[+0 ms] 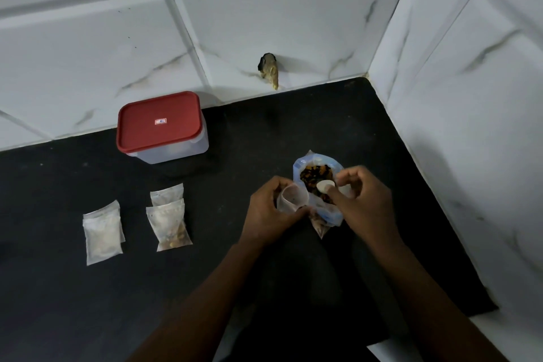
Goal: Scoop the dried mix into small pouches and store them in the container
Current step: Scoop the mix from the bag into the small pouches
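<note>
A clear bag of dried mix, dark and orange pieces, stands open on the black counter at right of centre. My left hand grips a small clear pouch with its mouth held open beside the bag. My right hand pinches a small white spoon whose bowl hovers over the mix, near the pouch mouth. Three small pouches lie flat on the left: one alone, two overlapping. A translucent container with a red lid sits shut by the back wall.
The black counter ends at white marble-look tiled walls behind and to the right. A brownish fixture sticks out of the back wall near the counter line. The counter's front edge shows at the lower right.
</note>
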The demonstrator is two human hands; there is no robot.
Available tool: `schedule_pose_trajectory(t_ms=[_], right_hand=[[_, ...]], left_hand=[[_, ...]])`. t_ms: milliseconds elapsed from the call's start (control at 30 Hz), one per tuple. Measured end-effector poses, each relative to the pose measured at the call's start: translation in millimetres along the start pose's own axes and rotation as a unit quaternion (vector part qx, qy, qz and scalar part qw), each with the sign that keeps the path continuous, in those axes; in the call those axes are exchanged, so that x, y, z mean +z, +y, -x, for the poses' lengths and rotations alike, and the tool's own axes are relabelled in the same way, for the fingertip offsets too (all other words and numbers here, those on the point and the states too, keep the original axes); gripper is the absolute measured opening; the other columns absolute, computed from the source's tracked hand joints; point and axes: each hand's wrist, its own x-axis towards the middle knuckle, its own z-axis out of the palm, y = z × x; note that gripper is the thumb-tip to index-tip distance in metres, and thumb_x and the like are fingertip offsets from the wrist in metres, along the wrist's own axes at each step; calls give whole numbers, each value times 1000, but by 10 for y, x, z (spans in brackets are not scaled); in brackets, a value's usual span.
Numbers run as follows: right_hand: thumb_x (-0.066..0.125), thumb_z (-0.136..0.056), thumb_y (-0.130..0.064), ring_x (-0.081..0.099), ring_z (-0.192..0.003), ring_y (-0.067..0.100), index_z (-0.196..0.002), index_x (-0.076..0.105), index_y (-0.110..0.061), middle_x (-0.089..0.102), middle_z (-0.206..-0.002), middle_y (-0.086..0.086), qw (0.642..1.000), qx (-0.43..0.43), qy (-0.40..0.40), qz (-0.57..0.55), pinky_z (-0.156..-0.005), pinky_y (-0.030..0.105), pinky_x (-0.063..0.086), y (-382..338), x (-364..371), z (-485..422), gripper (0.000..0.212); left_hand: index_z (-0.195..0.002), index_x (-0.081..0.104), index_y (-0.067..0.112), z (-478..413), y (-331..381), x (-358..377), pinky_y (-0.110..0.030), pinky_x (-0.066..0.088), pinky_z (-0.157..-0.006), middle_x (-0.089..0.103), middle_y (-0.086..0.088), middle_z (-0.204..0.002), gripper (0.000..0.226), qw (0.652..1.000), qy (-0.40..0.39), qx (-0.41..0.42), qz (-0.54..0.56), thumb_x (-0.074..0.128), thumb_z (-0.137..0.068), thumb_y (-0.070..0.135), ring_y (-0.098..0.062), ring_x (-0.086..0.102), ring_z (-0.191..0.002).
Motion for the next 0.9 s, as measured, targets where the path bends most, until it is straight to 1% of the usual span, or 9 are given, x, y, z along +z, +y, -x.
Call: schedule_pose_trajectory(t_ms=[67, 133, 333, 467, 567, 633, 733, 833, 900], right_hand=[[82, -81, -27, 60, -86, 2, -100, 60, -27, 62, -98, -10, 998, 2, 9, 65, -68, 19, 48, 149, -92, -75, 29], [83, -80, -30, 59, -82, 3, -98, 59, -27, 62, -94, -8, 992, 28, -19, 119, -68, 23, 50, 258, -146, -106, 30], [80, -84, -35, 63, -74, 2, -89, 64, -26, 64, -81, -9, 985, 57, -70, 150, -65, 21, 51, 310, -136, -37, 20], [80, -85, -30, 63, -71, -1, -81, 66, -29, 65, -75, -12, 981, 24, -83, 174, -65, 17, 50, 290, -131, -17, 15], [83, -82, -22, 62, -70, 0, -80, 69, -26, 65, -75, -12, 985, -21, -62, 160, -64, 17, 50, 268, -160, -18, 14], [83, -80, -18, 63, -70, 1, -79, 70, -22, 65, -75, -11, 988, -49, -36, 140, -64, 19, 53, 262, -194, -46, 14], [83, -80, -15, 65, -69, -3, -82, 72, -19, 68, -74, -13, 989, -86, -26, 113, -61, 12, 52, 260, -232, -115, 12], [83, -81, -12, 64, -76, -2, -89, 75, -15, 68, -82, -9, 981, -155, -13, 112, -68, 8, 47, 244, -226, -192, 12], [83, -81, -11, 64, -79, 0, -93, 77, -12, 69, -85, -6, 977, -182, -7, 110, -71, 11, 49, 223, -203, -257, 13]], left_hand=[[-110, 64, 29, -13, -27, -11, -23, 56, -83, 70, 13, -110, 48, 1000, 11, -17, 15, 93, -71, 37, -3, 68, -103], [-111, 63, 30, -27, -46, -16, -25, 58, -85, 69, 13, -111, 50, 999, 20, -29, 14, 93, -71, 37, -3, 67, -104], [-114, 59, 34, -56, -101, 17, -28, 58, -86, 64, 13, -117, 56, 996, 39, -68, 35, 93, -70, 36, -2, 65, -106], [-116, 58, 37, -100, -162, 42, -35, 59, -91, 65, 13, -119, 59, 996, 24, -75, 29, 93, -68, 39, -4, 65, -109], [-116, 58, 38, -132, -175, 57, -38, 60, -91, 66, 12, -119, 60, 996, 19, -76, 34, 92, -66, 44, -6, 66, -109], [-115, 59, 38, -145, -161, 60, -36, 59, -91, 66, 12, -118, 59, 996, 18, -74, 37, 92, -67, 42, -5, 66, -108], [-115, 59, 36, -167, -149, 67, -31, 59, -89, 66, 12, -117, 57, 997, 17, -69, 37, 93, -69, 35, -3, 66, -107], [-117, 57, 35, -193, -141, 72, -29, 58, -89, 65, 12, -119, 58, 998, 7, -62, 30, 92, -71, 32, -1, 64, -109], [-119, 57, 34, -210, -139, 73, -28, 58, -90, 64, 12, -120, 58, 998, -1, -62, 28, 92, -72, 31, -1, 63, -110]])
